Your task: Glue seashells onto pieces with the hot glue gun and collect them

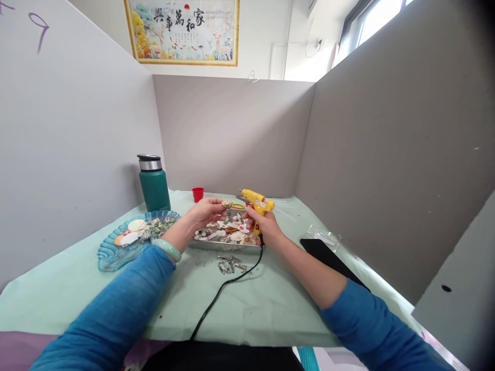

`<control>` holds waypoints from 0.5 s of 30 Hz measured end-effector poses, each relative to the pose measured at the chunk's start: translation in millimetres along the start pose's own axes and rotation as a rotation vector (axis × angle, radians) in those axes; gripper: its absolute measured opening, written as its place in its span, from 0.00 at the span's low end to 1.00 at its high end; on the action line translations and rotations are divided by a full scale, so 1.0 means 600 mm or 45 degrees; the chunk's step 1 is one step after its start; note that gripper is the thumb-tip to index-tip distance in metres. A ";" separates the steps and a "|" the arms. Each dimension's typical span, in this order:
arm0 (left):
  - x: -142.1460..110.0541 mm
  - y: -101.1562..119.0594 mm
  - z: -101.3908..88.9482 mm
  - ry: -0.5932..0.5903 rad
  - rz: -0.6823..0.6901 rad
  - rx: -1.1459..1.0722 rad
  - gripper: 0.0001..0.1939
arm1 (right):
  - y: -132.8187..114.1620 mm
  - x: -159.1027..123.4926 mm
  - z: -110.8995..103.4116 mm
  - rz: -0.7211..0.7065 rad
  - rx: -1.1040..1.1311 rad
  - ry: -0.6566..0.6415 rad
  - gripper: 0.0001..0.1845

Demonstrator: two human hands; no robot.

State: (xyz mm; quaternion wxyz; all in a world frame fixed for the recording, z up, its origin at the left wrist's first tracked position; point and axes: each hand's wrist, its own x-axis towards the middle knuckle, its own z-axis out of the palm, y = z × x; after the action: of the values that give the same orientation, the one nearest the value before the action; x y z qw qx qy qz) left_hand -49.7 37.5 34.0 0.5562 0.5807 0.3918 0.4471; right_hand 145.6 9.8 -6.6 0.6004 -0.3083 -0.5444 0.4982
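My right hand [265, 225] is wrapped round the handle of a yellow glue gun [255, 197], whose nozzle points left and away from me. A black cord [220, 291] runs from the handle down to the table's front edge. Between the fingertips of my left hand [207, 211] is a small, pale, knobbly shell [227, 204], held just left of the gun. Both hands are above a metal tray [228, 247] full of shells and small pieces. Yellow-handled scissors [237, 206] lie behind the tray, partly hidden by the gun.
On the left, a blue shell-shaped dish [110, 255] holds shells and small ornaments, with a green bottle [153, 188] behind. A red cup [198, 194] stands farther back. Metal clips [232, 265] lie before the tray. At right are a black flat object [328, 260] and clear plastic [323, 237]. Grey partitions [232, 134] enclose the table.
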 end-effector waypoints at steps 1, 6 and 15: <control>-0.003 0.000 0.006 -0.044 -0.055 -0.131 0.04 | 0.000 0.000 -0.001 -0.009 0.012 0.004 0.18; -0.010 -0.006 0.025 -0.074 -0.249 -0.385 0.06 | 0.000 0.001 0.000 -0.043 0.027 0.004 0.19; -0.018 -0.016 0.053 -0.158 -0.342 -0.434 0.09 | 0.001 0.000 0.003 -0.049 -0.015 -0.071 0.21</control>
State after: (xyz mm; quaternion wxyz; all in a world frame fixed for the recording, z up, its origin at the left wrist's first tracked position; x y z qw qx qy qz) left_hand -22.1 18.7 24.3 0.7239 0.4474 0.3492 0.3922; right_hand 143.7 9.4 -6.9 0.5927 -0.2874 -0.5696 0.4917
